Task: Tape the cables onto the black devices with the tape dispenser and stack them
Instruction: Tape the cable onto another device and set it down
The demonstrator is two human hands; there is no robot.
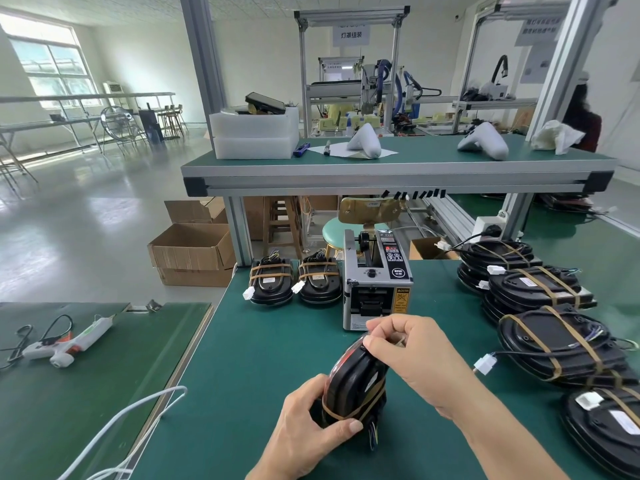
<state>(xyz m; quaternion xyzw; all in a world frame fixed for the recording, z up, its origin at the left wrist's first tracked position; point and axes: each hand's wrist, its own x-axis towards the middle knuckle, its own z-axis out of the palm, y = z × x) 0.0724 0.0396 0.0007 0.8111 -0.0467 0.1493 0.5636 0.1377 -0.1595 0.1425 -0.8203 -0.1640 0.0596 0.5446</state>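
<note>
A black oval device (353, 382) stands on edge on the green table mat, tilted, with brown tape strips across it. My left hand (311, 431) grips its lower end. My right hand (408, 351) pinches a piece of tape at the device's top edge, just in front of the grey tape dispenser (377, 282). Two taped devices (294, 282) with white connectors lie side by side left of the dispenser. Several more black devices (554, 327), taped and piled, line the right side of the table.
A white hot-glue gun (65, 344) lies on the lower table at left, and a white cable (131, 420) runs along the gap. Cardboard boxes (194, 251) stand on the floor. A raised shelf (398, 157) holds foam blocks and white housings. A person stands at far right.
</note>
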